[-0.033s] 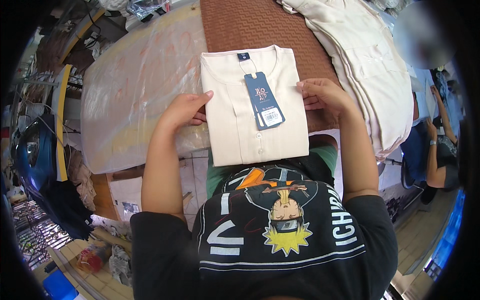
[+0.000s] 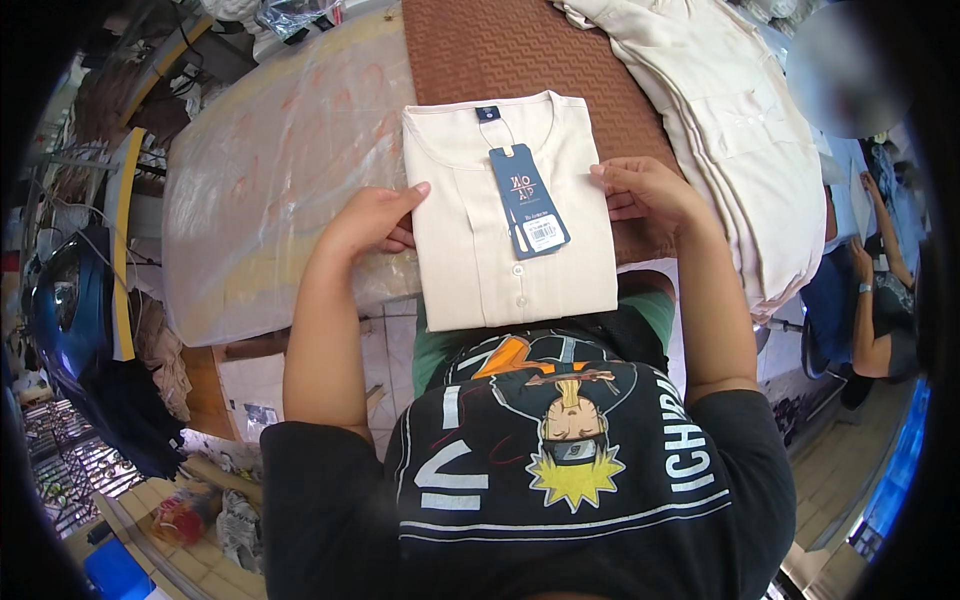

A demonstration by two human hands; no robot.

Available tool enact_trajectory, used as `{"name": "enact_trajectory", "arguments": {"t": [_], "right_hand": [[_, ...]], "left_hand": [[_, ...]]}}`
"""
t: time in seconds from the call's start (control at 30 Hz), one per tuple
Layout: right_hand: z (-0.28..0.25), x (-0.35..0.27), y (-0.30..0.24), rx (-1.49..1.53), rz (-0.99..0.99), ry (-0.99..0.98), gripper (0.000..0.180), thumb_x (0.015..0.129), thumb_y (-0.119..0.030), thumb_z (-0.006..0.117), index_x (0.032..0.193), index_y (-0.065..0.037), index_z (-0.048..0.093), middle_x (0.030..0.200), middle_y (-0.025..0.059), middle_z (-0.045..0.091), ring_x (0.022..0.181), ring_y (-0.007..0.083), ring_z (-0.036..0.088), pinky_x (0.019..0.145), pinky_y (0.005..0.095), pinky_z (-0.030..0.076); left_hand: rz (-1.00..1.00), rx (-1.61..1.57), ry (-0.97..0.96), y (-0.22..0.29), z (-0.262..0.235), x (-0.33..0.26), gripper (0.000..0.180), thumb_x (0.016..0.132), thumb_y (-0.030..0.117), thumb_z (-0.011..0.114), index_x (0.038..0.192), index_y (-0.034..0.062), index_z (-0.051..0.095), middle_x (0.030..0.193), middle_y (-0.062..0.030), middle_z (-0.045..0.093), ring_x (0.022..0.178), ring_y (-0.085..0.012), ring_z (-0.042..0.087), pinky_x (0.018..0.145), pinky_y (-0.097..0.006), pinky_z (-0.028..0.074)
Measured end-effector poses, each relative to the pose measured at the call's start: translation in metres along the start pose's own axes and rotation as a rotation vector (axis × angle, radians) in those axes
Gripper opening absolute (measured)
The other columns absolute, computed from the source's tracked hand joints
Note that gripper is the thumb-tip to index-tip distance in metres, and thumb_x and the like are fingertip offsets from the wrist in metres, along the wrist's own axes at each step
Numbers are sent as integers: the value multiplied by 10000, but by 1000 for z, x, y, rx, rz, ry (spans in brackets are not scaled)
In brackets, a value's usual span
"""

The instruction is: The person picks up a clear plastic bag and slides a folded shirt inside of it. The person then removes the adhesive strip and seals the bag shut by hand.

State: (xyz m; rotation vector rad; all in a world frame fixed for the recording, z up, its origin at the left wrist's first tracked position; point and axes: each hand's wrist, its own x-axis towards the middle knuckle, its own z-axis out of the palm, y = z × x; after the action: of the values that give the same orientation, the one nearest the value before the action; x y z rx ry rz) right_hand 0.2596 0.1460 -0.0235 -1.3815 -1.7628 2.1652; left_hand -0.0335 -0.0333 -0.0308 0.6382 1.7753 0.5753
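A folded cream shirt lies in front of me at the near edge of the table, its collar toward the far side and its lower edge overhanging toward my lap. Its front shows a button placket, and a dark blue hang tag with a white label rests on it, looped by a string near the neckline. My left hand grips the shirt's left edge, thumb on top. At the right edge my right hand pinches the fabric; its lower fingers are partly behind the shirt.
Brown textured cloth covers the table's middle, with a plastic-wrapped sheet to its left. A pile of cream garments lies on the right. Another person's arm shows at the far right. A dark blue helmet-like object stands at left.
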Motion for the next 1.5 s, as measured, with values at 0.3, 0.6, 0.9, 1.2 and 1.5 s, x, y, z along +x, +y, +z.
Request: {"name": "enact_trajectory", "arguments": {"t": [0.3,0.6,0.9,1.2,1.5], "right_hand": [[13,3,12,139,-78,24,292,889,-261,596,1075,-36,586,935,32,649,810,116,625,761,267,495],[16,36,-1,270,-198,52,351,882,-169,586,1145,56,527,1050,132,623,907,181,629,848,322,498],[10,65,-6,385,-220,-47,402,871,-88,566,1248,27,488,1137,157,604,1007,238,613,897,371,487],[-11,54,-24,327,-345,30,355,853,-33,545,1206,-7,531,1075,131,634,920,214,646,831,349,526],[-37,92,-16,200,-228,207,313,842,-107,602,1144,-24,586,1033,112,651,892,176,639,810,310,508]], "left_hand": [[116,-360,-82,-23,11,-9,557,898,454,544,1150,-43,542,1077,-141,624,966,-204,626,835,-320,503],[307,-874,-22,-4,18,44,452,972,277,450,1248,-81,433,1214,-182,547,1087,-261,566,941,-379,462],[384,-794,-41,17,2,74,380,939,188,522,1243,-29,457,1202,-148,568,1081,-232,574,923,-362,475],[435,-520,32,54,-12,75,364,883,192,619,1173,-9,528,1088,-94,634,930,-157,636,802,-304,535],[338,-466,144,68,2,120,339,888,219,610,1179,60,540,1105,-63,625,985,-179,604,856,-362,478]]}}
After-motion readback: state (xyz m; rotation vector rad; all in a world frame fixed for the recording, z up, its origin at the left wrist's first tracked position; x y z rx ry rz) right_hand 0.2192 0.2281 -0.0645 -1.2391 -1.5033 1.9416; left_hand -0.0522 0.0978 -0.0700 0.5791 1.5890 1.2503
